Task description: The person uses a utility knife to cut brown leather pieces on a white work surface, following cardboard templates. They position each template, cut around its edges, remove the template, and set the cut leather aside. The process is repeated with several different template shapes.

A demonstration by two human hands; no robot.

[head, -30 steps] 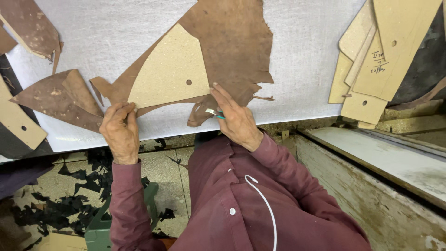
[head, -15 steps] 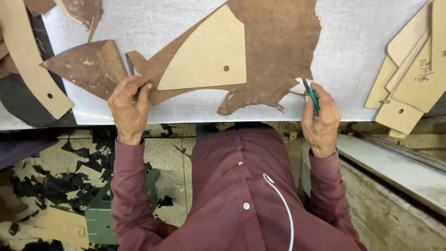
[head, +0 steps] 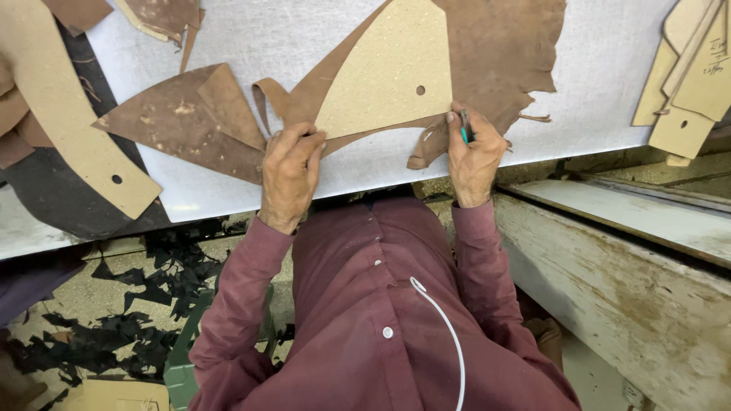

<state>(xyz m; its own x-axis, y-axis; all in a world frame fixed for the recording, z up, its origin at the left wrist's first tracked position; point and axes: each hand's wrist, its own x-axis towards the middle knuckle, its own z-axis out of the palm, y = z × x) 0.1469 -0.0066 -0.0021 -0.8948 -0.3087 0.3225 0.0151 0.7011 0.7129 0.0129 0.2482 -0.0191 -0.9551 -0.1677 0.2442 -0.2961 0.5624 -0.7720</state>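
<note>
1. Left hand lies spread, fingers pressing the corner of the cardboard template so it cannot slide.
2. Template rests on the brown leather hide, near the white bench's front edge.
3. Right hand pinches a green-handled knife at the template's lower edge, following its outline.
4. Spare templates lie aside, well apart.

Single head-worn view, looking steeply down from above the person's chest, close over both hands at the near edge of the table, floor visible below
</note>
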